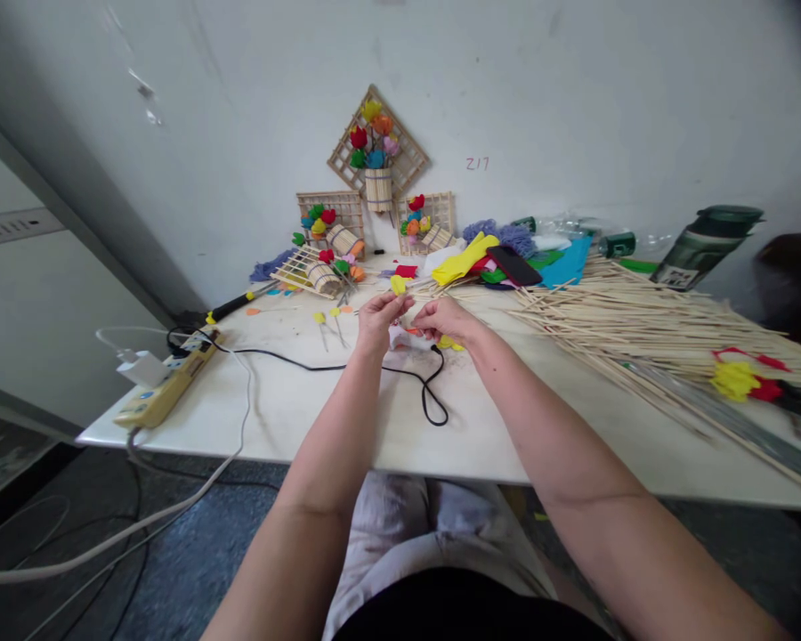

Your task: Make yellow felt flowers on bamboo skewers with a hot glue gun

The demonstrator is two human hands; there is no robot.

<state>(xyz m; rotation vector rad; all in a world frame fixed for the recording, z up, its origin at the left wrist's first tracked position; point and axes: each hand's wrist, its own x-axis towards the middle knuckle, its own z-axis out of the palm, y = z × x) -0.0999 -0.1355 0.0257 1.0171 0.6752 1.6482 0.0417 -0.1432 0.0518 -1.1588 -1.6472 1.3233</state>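
Note:
My left hand (pixel 379 322) is closed in a pinch, and a small yellow felt flower (pixel 399 285) sticks up at its fingertips. Close beside it, my right hand (pixel 446 319) has its fingers pressed together; what they hold, if anything, is too small to tell. Beneath the hands lies a white tool that looks like a glue gun (pixel 404 339), partly hidden, with a black cord running from it. Yellow felt pieces (pixel 452 342) rest by the right hand. To the left are a few yellow pieces on thin stems (pixel 319 318).
Bamboo lattices with felt flowers (pixel 378 189) lean against the wall. A heap of thin sticks (pixel 641 312) covers the right side, with a dark bottle (pixel 707 245) behind. A phone (pixel 513 265) lies on felt sheets. On the left is a power strip (pixel 166 381) with cords.

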